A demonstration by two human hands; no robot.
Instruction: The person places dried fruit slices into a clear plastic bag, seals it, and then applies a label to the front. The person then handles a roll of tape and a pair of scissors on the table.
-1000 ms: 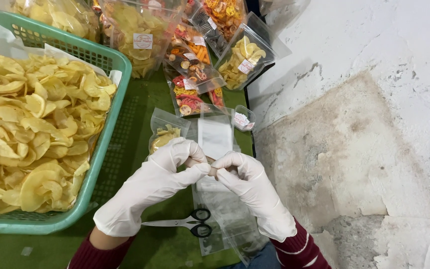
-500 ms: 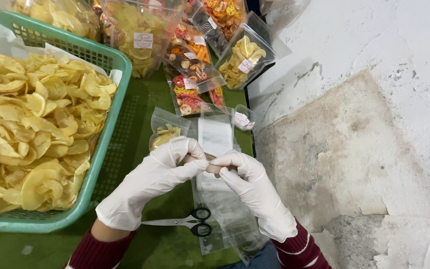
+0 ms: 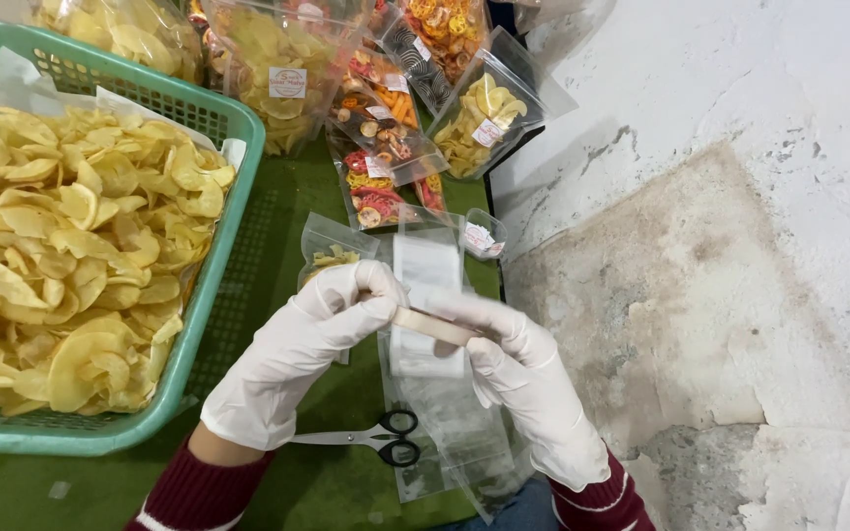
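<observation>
Two gloved hands, left and right, pinch opposite ends of a tan strip above empty bags. A crooked pull could tear it. Scissors lie under the left wrist and could snag a bag.

- My gloves are white, my sleeves dark red.
- The basket, upper left, is green; its chips are pale yellow.
- The scissors have black handles.
- The table is dark green.

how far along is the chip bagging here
Done: several sealed snack bags lie at the top of the green table. In hand: the left hand and right hand hold a thin strip over empty clear pouches. Left: the green basket is heaped with yellow chips.
</observation>
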